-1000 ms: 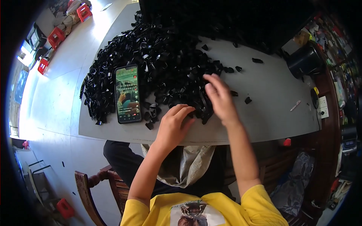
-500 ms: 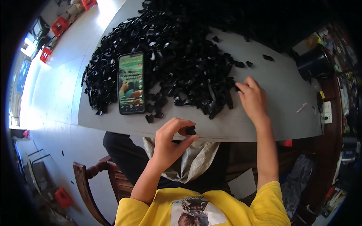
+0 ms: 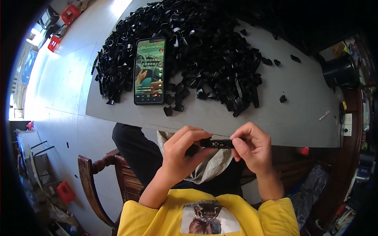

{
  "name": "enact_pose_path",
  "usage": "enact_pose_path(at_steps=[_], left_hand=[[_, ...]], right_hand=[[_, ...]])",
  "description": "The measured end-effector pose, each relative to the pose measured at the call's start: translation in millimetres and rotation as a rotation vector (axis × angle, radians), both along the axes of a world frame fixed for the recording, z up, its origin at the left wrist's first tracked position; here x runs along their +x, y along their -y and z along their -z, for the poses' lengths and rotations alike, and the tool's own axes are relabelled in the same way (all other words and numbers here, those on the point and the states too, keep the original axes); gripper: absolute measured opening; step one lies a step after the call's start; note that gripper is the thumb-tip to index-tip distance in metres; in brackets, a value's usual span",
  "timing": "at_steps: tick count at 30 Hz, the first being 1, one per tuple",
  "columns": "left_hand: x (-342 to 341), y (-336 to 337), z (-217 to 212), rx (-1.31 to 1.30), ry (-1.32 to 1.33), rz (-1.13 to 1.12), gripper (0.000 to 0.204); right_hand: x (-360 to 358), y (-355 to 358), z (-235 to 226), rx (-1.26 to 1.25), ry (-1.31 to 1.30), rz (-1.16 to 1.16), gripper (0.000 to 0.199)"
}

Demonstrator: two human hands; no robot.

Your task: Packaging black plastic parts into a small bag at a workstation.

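Between my two hands, at the near table edge, is a black plastic part [image 3: 220, 144], elongated and with small cut-outs. My left hand [image 3: 182, 148] is closed on its left end, thumb below and fingers above. The right hand [image 3: 253, 147] pinches its right end between thumb and fingertips. Whether this is one piece or two joined pieces I cannot tell. Beyond the hands a large heap of black plastic pieces [image 3: 204, 47] covers the far part of the table. A phone [image 3: 149, 74] with its screen lit leans against the heap, left of centre.
Several loose black pieces, one of them a small piece [image 3: 282, 98], lie right of the heap on the grey table [image 3: 299, 122]. A pale cloth [image 3: 208, 169] hangs over my lap. A wooden chair [image 3: 92, 171] stands at left, a black bucket [image 3: 339, 72] at far right.
My right hand has come from the heap's right edge to meet my left hand at the black part. A loose piece now lies right of the heap. The whole view has shifted slightly.
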State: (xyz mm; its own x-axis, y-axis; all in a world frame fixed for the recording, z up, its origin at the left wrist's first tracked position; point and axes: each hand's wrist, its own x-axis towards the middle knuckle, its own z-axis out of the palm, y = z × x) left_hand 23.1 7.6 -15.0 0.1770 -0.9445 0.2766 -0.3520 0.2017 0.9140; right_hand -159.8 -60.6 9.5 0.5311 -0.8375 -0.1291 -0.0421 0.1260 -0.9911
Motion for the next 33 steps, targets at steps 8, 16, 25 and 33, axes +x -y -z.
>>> enact_pose_path(at_steps=[8,16,25,33], left_hand=[[3.4,-2.9,-2.0,-0.016,0.016,0.040,0.035],[9.6,-6.4,-2.9,0.031,0.001,0.126,0.035],[13.1,-7.5,-5.5,-0.005,-0.034,0.166,0.034],[13.0,-12.0,4.1,0.011,-0.221,0.303,0.042]], right_hand=[[-0.6,0.2,2.8,-0.023,-0.041,-0.037,0.010],[-7.2,5.4,3.9,-0.812,-0.343,-0.273,0.024],[-7.5,4.4,-8.4,-0.900,-0.354,-0.287,0.027],[-4.3,1.0,2.9,-0.859,-0.335,-0.408,0.028]])
